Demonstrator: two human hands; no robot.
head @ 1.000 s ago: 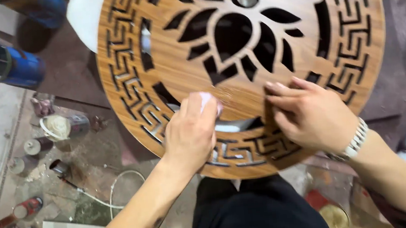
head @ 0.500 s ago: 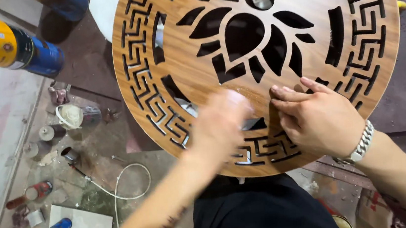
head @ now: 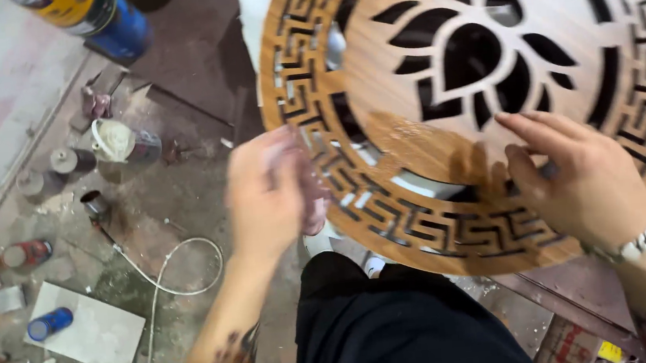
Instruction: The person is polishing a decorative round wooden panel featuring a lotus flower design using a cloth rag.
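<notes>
A large round wooden panel [head: 421, 53] with a cut-out lotus in the middle and a fretwork key border fills the upper right. My right hand [head: 575, 177], with a metal watch at the wrist, lies flat on the panel's lower part, fingers spread beside a darker rubbed patch [head: 414, 145]. My left hand [head: 272, 190] is blurred with motion, just off the panel's left rim. Its fingers are curled around a small pale pad. My knee in black trousers [head: 401, 332] is below the panel.
On the stained floor at left stand a yellow and blue spray can [head: 90, 14], several small jars and bottles [head: 68, 162], a looped white cable [head: 167, 279] and a white tile [head: 89, 330] with a blue cap on it. A workbench edge [head: 564, 312] shows at lower right.
My left hand has slid off the panel's lower border to the left, past its rim. My right hand stays on the panel. The view has shifted toward the floor on the left.
</notes>
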